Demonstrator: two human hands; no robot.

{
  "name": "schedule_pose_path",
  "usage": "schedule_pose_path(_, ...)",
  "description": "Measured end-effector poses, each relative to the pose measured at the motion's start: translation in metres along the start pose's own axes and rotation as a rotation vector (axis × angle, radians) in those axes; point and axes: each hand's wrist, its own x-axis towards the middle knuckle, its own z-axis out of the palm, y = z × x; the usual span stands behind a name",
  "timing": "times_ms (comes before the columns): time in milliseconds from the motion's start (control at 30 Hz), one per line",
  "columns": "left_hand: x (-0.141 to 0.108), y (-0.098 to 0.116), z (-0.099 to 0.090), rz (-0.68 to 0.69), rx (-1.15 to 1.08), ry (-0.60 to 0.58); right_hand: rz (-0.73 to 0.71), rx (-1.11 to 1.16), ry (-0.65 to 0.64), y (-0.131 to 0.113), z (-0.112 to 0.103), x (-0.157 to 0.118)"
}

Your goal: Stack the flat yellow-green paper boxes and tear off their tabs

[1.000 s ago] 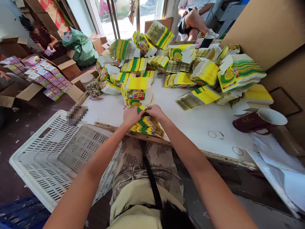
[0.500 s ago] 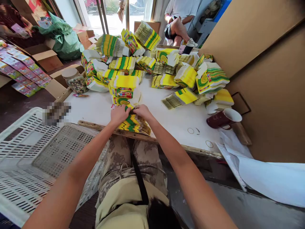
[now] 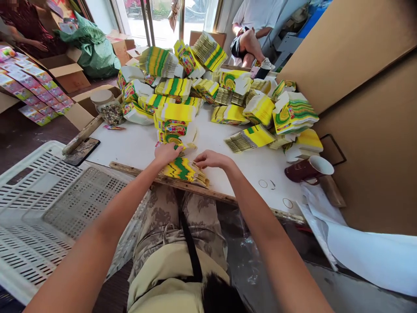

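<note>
A stack of flattened yellow and green printed cartons [image 3: 183, 169] lies fanned at the table's near edge, in front of me. My left hand [image 3: 167, 154] is closed over the stack's far left side, its thumb on top. At the stack's right end is my right hand [image 3: 211, 159], its fingers pinched together by the carton edges; what lies between the fingertips is hidden. Just beyond my hands stands a pile of yellow cartons [image 3: 174, 114] with white flaps.
More carton bundles [image 3: 174, 87] fill the table's far side. A maroon mug [image 3: 298, 171] and rubber bands [image 3: 287, 203] are at right. A jar [image 3: 110, 111], a phone [image 3: 82, 151] and a white plastic crate [image 3: 29, 187] are at left. Cardboard [image 3: 368, 130] walls the right. Two people are beyond.
My right hand has moved right, away from my left hand, to the stack's right end. My left hand stays on the stack. The view has shifted slightly.
</note>
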Motion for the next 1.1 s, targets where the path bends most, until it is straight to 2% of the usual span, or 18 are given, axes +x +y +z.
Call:
schedule_pose_path(67, -0.001, -0.002, 0.002, 0.045, 0.026, 0.054, -0.024, -0.02, -0.063, 0.0, -0.002, -0.007)
schedule_pose_path(100, -0.002, -0.002, 0.003, 0.062, 0.037, 0.075, -0.032, -0.07, -0.019, 0.0, -0.003, -0.007)
schedule_pose_path(133, -0.003, -0.003, 0.004, 0.073, 0.045, 0.088, -0.034, -0.13, 0.076, 0.0, -0.003, -0.005)
schedule_pose_path(233, -0.004, -0.003, 0.006, 0.09, 0.06, 0.109, -0.044, -0.308, 0.475, -0.002, 0.001, 0.007)
schedule_pose_path(300, -0.005, -0.003, 0.006, 0.095, 0.066, 0.123, -0.054, -0.431, 0.607, -0.001, 0.007, 0.014)
schedule_pose_path(467, -0.006, -0.002, 0.005, 0.088, 0.074, 0.134, -0.087, -0.68, 0.644, 0.003, 0.019, 0.016)
schedule_pose_path(633, -0.004, -0.002, 0.006, 0.074, 0.069, 0.108, -0.126, -0.761, 0.625, -0.001, 0.016, 0.019)
schedule_pose_path(767, -0.003, -0.003, 0.007, 0.069, 0.079, 0.105, -0.033, -0.761, 0.6, -0.012, 0.012, 0.032)
schedule_pose_path(867, -0.005, -0.003, 0.009, 0.083, 0.099, 0.136, 0.044, -0.779, 0.633, -0.019, 0.015, 0.042)
schedule_pose_path(1000, -0.009, -0.005, 0.011, 0.122, 0.106, 0.171, 0.163, -0.718, 0.666, -0.023, 0.022, 0.051)
schedule_pose_path(1100, -0.011, -0.004, 0.01, 0.127, 0.107, 0.159, 0.183, -0.447, 0.655, -0.024, 0.028, 0.059)
